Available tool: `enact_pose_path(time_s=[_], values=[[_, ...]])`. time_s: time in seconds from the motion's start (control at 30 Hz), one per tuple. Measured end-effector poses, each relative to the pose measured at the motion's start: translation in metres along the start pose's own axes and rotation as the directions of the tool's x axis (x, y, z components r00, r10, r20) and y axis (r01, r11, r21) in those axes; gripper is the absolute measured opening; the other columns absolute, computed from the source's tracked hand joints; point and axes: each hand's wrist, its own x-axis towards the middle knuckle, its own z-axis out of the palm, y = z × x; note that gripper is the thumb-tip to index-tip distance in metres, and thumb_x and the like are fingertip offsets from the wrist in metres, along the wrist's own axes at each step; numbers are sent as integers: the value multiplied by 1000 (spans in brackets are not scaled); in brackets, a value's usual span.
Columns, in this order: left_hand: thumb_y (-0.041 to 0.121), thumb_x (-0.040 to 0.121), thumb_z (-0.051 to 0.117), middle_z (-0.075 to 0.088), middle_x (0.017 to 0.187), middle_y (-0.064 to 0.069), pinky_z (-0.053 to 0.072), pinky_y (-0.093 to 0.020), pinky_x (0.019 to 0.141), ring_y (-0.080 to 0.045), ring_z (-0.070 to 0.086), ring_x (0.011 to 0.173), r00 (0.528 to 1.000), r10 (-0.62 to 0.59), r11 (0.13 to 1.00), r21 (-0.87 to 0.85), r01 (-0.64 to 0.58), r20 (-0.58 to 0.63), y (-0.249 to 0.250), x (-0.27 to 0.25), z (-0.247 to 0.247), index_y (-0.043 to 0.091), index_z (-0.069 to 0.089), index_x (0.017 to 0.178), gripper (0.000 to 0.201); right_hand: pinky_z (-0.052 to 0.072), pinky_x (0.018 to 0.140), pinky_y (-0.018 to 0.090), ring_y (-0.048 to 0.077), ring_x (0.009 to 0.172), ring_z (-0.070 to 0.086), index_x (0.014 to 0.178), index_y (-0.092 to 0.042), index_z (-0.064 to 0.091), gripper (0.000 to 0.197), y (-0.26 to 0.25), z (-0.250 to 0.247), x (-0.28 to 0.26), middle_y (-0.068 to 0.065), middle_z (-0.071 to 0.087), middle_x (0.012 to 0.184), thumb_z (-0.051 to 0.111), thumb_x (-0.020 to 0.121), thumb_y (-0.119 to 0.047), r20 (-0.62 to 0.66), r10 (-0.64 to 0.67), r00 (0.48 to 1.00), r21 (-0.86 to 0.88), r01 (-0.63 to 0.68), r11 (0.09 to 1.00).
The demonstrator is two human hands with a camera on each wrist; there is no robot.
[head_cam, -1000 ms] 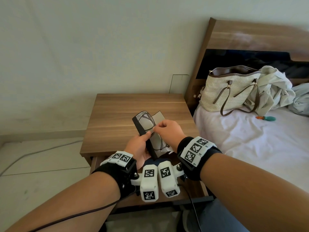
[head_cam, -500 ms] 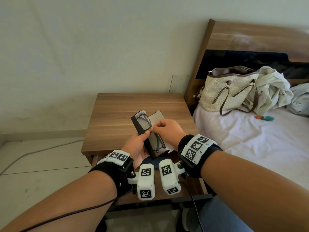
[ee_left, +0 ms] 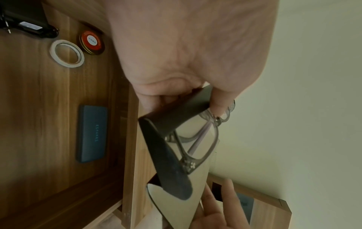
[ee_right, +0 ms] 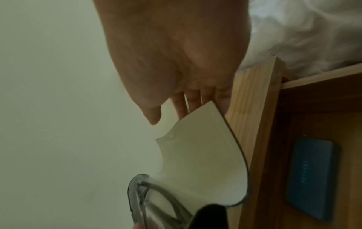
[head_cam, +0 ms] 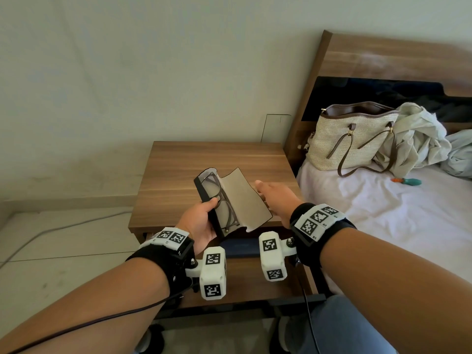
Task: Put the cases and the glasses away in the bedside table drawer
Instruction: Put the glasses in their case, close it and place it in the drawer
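My left hand (head_cam: 204,218) grips a black glasses case (head_cam: 203,195) above the front edge of the bedside table (head_cam: 204,159), thumb pressing on the grey-framed glasses (head_cam: 219,200) that lie inside it. The case's beige-lined flap (head_cam: 242,198) stands wide open to the right. My right hand (head_cam: 270,192) is at the flap's right edge, fingers (ee_right: 182,106) straight behind it, thumb apart. A blue case (head_cam: 240,247) lies flat in the open drawer (head_cam: 255,282) below; it also shows in the left wrist view as the blue case (ee_left: 92,133).
In the drawer a roll of tape (ee_left: 66,53), a red round tin (ee_left: 91,42) and a dark object with a cable (ee_left: 29,26) lie toward the back. A bed (head_cam: 383,226) with a woven handbag (head_cam: 352,139) and crumpled cloth (head_cam: 419,139) adjoins the table on the right.
My right hand has left the glasses and moved right to the flap's edge. The flap now lies wide open, and the glasses sit in the case under my left thumb.
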Motion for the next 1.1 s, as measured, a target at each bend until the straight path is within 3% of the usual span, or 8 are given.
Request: enact_pose_path(time_s=[0.1,0.2,0.43,0.6,0.7,0.87,0.97,1.1], values=[[25,100,46,68,125,-13,60,-39,68,-29,67,110,1000,10,1000,-5,-10,16,0,-2,-2,12,55,134,38,54,91,50,30,103,65,114,-10,58,46,4,1,-4,14,67,112,48,92,-49,163,133,978,282,-176,943],[25,100,45,67,127,-13,60,-39,71,-30,65,112,999,21,1000,0,-21,25,1,-4,-3,13,54,135,38,52,90,56,35,107,63,118,-11,55,42,6,4,-8,15,66,109,49,94,-44,240,133,962,396,-222,891],[25,101,44,68,125,-13,59,-38,71,-29,66,111,998,51,998,24,-51,21,3,-9,-2,13,54,134,36,49,72,42,27,82,60,106,-15,58,29,8,4,-14,11,63,92,37,100,-34,377,47,925,455,-229,860],[21,102,45,70,114,-10,60,-37,65,-26,68,101,996,87,994,68,-89,32,2,-13,1,18,57,125,27,45,78,38,24,82,59,102,-18,60,29,10,8,-12,8,65,91,39,99,-38,383,57,922,473,-249,845],[20,101,47,70,112,-10,60,-37,65,-26,67,100,996,88,993,72,-90,32,2,-15,3,18,57,125,26,45,93,44,26,92,60,114,-20,60,28,10,11,-13,9,65,99,45,97,-37,372,34,928,470,-219,855],[23,102,43,68,115,-12,58,-42,72,-27,67,99,996,77,995,66,-80,37,1,-18,3,17,53,129,29,53,82,43,26,95,62,132,-24,49,37,7,15,-19,10,62,108,52,96,-23,353,-103,930,444,-70,893],[23,103,42,68,116,-14,58,-42,74,-29,67,99,997,76,994,74,-78,34,0,-19,3,15,53,129,29,51,95,49,33,112,61,133,-25,48,44,10,18,-17,16,63,120,61,90,-25,336,-150,930,341,29,940],[24,102,45,73,105,-10,58,-35,69,-24,71,90,997,65,991,116,-69,33,-2,-19,1,16,57,125,27,59,77,37,27,94,68,134,-26,45,52,10,21,-20,18,65,114,67,87,-23,332,-193,923,271,102,957]])
